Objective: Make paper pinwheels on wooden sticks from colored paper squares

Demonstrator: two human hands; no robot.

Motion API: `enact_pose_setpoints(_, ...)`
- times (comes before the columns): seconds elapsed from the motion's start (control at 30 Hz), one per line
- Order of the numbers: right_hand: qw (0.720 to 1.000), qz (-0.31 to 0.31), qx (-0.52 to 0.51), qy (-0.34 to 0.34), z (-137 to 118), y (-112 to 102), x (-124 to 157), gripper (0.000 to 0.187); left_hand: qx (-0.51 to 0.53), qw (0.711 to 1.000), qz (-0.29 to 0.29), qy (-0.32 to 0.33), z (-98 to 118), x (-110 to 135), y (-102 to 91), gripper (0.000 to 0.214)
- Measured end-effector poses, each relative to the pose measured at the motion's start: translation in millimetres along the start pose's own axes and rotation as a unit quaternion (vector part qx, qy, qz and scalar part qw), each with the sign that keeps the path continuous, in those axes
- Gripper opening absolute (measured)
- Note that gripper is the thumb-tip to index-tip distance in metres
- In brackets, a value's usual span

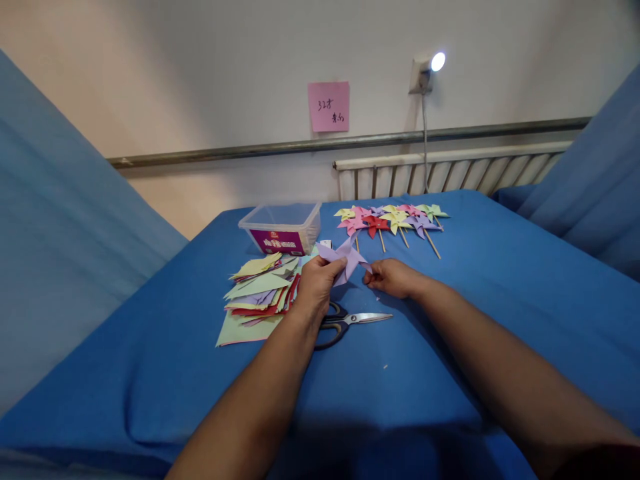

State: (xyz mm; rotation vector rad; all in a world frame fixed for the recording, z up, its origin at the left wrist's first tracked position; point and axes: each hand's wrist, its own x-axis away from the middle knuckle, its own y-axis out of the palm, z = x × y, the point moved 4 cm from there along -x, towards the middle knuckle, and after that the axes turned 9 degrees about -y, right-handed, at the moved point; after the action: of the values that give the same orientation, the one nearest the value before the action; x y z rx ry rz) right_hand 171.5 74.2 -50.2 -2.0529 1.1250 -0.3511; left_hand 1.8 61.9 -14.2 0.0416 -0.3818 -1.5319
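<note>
In the head view, across the blue counter [450, 373], scissors [354, 319] lie at six o'clock from the lilac pinwheel [353, 259], paper stacks [260, 290] at eight, a clear tub [283, 233] at ten, stick-mounted pinwheels [395, 220] at one. Mid-counter, the lilac pinwheel has pointed, folded vanes. The left hand [319, 279] grasps it, thumb on top; the right hand [393, 277] curls beside its four-o'clock tip, grip unclear.

Lilac pinwheel [353, 256], plain blue tablecloth [440, 373]

Plug-in light [438, 62]: white glare on my feed.
Wall [240, 73]: I see it dim, warmer-toned at left.
Desk [500, 280]: darkest along the near side.
Right forearm [480, 340]: stretched toward my frame's corner, shadow beneath.
Purple pinwheel [353, 257]: folds slightly soft.
</note>
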Motion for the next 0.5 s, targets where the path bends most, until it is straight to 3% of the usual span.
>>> enact_pose_setpoints(0.4,0.999,0.007,0.037,0.009,0.6,-1.6,-1.0,0.006,-0.004,1.000,0.000,-0.003,-1.5,-3.5,-1.5,0.027)
enact_pose_setpoints(0.5,0.998,0.055,0.027,0.024,5.4,-10.1,-0.1,0.006,-0.014,1.000,0.012,0.004,-2.0,-4.7,-3.4,0.029)
